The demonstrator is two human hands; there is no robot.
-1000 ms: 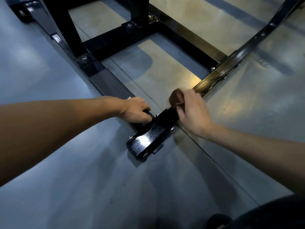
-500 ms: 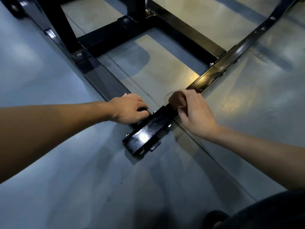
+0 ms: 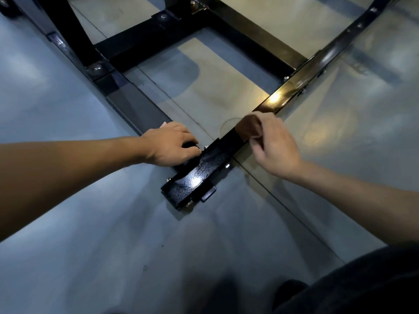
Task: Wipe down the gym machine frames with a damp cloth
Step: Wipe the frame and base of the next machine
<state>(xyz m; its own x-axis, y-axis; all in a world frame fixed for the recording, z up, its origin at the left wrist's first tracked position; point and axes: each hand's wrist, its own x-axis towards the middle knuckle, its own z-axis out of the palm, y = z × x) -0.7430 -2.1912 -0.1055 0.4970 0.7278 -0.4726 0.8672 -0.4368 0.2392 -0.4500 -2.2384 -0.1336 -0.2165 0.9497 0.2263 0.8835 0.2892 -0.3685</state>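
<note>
A black gym machine frame (image 3: pixel 292 87) lies low on the floor, its glossy rail running from the near end bracket (image 3: pixel 192 180) up to the far right. My right hand (image 3: pixel 275 148) holds a small brown cloth (image 3: pixel 249 128) against the rail just beyond the bracket. My left hand (image 3: pixel 172 147) rests with curled fingers on the left base bar (image 3: pixel 133 109), where that bar meets the bracket. What the left fingers wrap around is hidden.
Black cross members (image 3: pixel 249 32) and an upright post (image 3: pixel 68 32) join the frame farther back. A shiny grey floor (image 3: pixel 113 245) surrounds the frame. My dark-clothed leg (image 3: pixel 362 282) fills the bottom right corner.
The right hand and cloth have slid slightly up the rail, away from the end bracket. The left hand stays at the bar joint. The view shifted a little.
</note>
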